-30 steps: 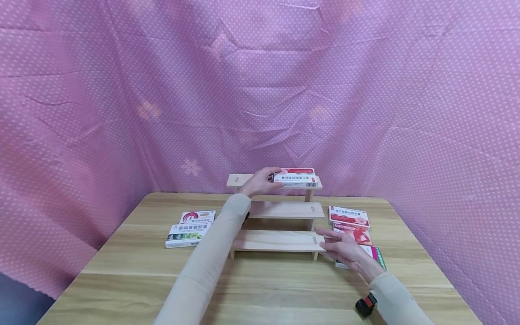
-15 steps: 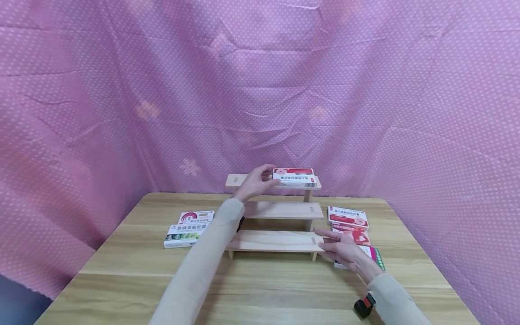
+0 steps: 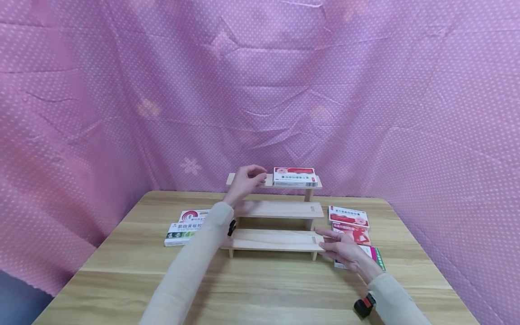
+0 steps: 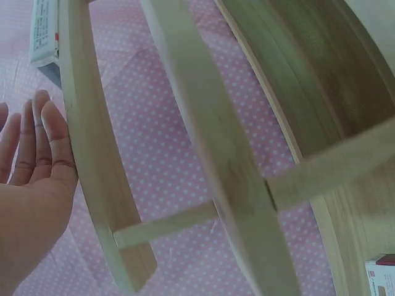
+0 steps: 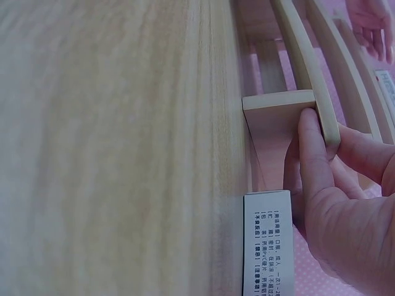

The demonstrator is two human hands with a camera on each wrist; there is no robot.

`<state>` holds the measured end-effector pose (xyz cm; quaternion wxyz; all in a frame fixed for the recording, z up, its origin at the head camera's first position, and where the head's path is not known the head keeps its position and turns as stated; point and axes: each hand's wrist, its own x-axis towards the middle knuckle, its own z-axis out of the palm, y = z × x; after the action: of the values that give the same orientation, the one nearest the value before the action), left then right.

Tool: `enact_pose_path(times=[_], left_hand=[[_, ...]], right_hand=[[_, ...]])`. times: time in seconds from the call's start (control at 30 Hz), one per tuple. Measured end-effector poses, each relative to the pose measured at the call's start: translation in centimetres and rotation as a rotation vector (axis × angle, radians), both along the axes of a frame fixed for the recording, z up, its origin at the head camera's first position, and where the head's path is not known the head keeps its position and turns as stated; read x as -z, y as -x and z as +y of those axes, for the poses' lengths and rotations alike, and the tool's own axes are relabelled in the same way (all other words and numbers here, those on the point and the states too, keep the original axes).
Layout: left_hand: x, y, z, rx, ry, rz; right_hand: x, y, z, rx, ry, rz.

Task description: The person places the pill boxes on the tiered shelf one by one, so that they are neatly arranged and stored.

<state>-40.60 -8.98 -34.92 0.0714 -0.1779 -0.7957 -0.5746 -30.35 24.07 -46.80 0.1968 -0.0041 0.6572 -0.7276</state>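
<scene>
A three-tier wooden display rack (image 3: 276, 209) stands mid-table. On the right part of its top tier lies a red-and-white medicine box (image 3: 294, 177). My left hand (image 3: 246, 180) is just left of that box, over the top tier, apart from the box and holding nothing; its fingers (image 4: 43, 139) look loosely bent in the left wrist view. My right hand (image 3: 345, 250) pinches the right end of the lowest tier, with the thumb on one face of the board and fingers (image 5: 315, 148) on the other, beside the rack's leg (image 5: 279, 102).
Right of the rack lie several medicine boxes in a column: a red-and-white box (image 3: 348, 216), a red box (image 3: 351, 233) and others partly behind my right hand. Two more, including a green-and-white box (image 3: 178, 234), lie at left, partly behind my left sleeve. A pink curtain (image 3: 260, 90) hangs behind.
My left hand has let go of the medicine box on the top tier and drawn back to the left. The box stays in place, and my right hand keeps its hold.
</scene>
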Motion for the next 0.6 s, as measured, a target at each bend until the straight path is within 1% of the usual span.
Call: enact_pose_path(times=[0.1, 0.2, 0.23, 0.3, 0.43, 0.47, 0.5, 0.6], left_hand=[[0.2, -0.5, -0.7, -0.013, -0.026, -0.015], [0.6, -0.9, -1.5, -0.035, -0.076, -0.027], [0.4, -1.4, -1.8, -0.037, -0.090, -0.033], [0.2, -2.0, -2.4, -0.031, -0.115, -0.046], [0.5, -2.6, -3.5, -0.037, -0.123, -0.040], [1.0, -2.2, -3.9, -0.041, -0.128, -0.033], [1.4, -2.2, -4.2, -0.046, -0.132, -0.023], [2.0, -2.4, -5.0, -0.058, -0.122, -0.006]], right_hand=[[0.0, 0.0, 0.1, 0.001, 0.000, 0.003], [-0.1, -0.1, 0.2, -0.006, 0.008, 0.006], [-0.1, -0.1, 0.2, -0.013, 0.008, 0.009], [-0.1, -0.2, 0.3, -0.019, 0.005, 0.010], [-0.1, -0.2, 0.5, -0.011, -0.010, 0.007], [-0.1, -0.2, 0.6, -0.008, -0.012, 0.005], [0.0, -0.2, 0.6, -0.012, -0.014, 0.007], [0.0, -0.2, 0.7, -0.016, -0.013, 0.006]])
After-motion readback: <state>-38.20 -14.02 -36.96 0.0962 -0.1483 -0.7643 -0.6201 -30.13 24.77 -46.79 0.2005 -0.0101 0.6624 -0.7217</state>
